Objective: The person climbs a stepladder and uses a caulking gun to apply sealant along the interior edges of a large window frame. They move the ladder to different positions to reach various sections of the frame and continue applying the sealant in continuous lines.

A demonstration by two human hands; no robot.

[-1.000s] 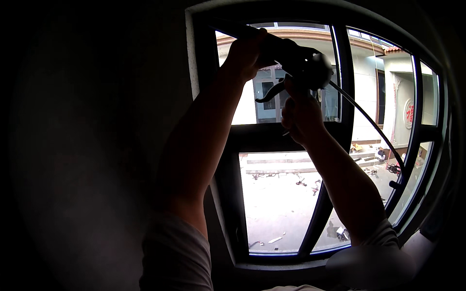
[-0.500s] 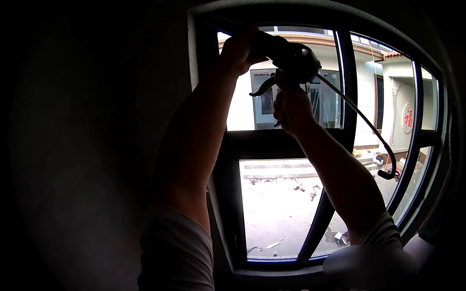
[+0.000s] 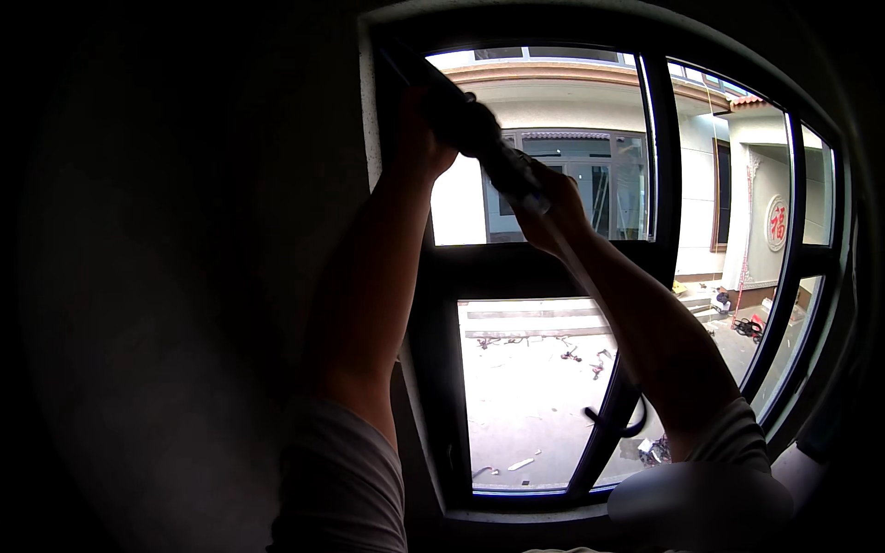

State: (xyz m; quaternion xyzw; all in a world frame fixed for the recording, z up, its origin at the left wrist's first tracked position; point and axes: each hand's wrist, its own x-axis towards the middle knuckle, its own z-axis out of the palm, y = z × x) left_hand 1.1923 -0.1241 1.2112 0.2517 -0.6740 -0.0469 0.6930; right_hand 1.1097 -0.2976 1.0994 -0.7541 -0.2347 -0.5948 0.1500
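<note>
A dark caulking gun slants across the upper window pane, its front end up at the top left corner of the dark window frame. My left hand is closed round its front part, close to the frame's left side. Lower and to the right, my right hand grips its rear end near the handle; the trigger is hidden. The thin plunger rod runs back down along my right forearm and ends in a dark hook. Against the bright window, both hands are mostly in shadow.
Left of the window is a dark wall. Through the glass a courtyard shows scattered debris, and a pale building stands across it. A red round emblem is on an outside wall. A blurred pale shape sits at the lower right.
The caulking gun has swung from pointing sideways to slanting up along the view. Its hooked rod end moved left and down; my right hand dropped slightly, and my left hand shifted left and down.
</note>
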